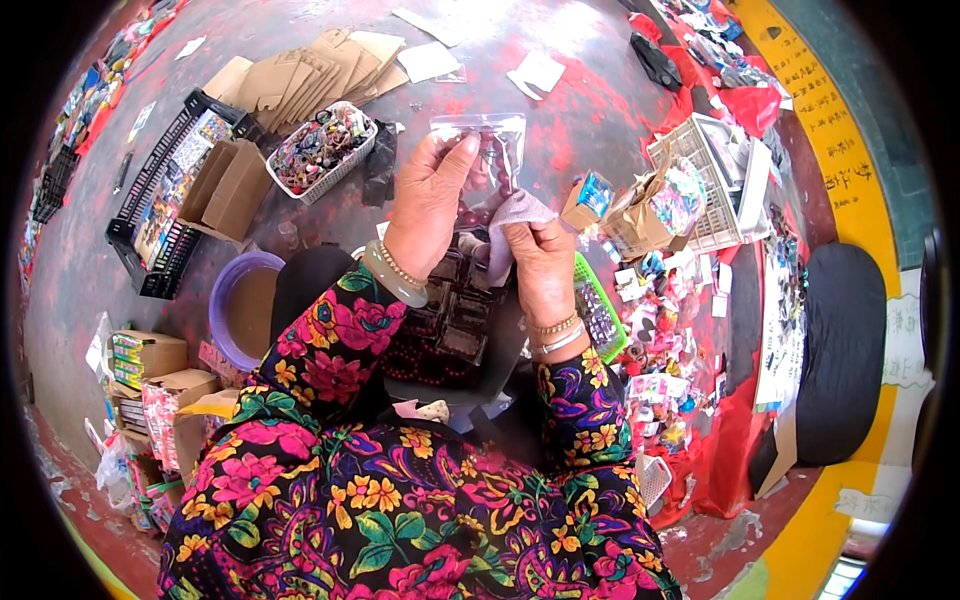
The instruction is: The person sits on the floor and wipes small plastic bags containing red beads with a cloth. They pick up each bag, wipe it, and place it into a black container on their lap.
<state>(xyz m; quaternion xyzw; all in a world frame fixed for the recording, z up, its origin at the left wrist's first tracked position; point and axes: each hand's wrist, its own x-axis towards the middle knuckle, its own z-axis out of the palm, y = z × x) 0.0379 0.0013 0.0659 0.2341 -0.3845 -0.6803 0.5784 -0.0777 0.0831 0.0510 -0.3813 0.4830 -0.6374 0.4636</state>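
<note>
- One dark tray (505,358) carries dark boxes (465,318), with dark red beads (435,368) along its near edge.
- Green basket (615,350) stands beside its right edge.
- Left hand (425,208) clamps its fingers on a clear plastic pack (508,124), raised over the tray's far edge.
- Right hand's (545,268) fingers pinch a lilac cloth (526,207) near the pack's lower end.

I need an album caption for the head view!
Left hand holds a clear packet; right hand pinches a lilac cloth.

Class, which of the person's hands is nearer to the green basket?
Right. The right hand, pinching a cloth, is just left of the green basket; the left hand, holding a clear plastic item, is farther left.
</note>
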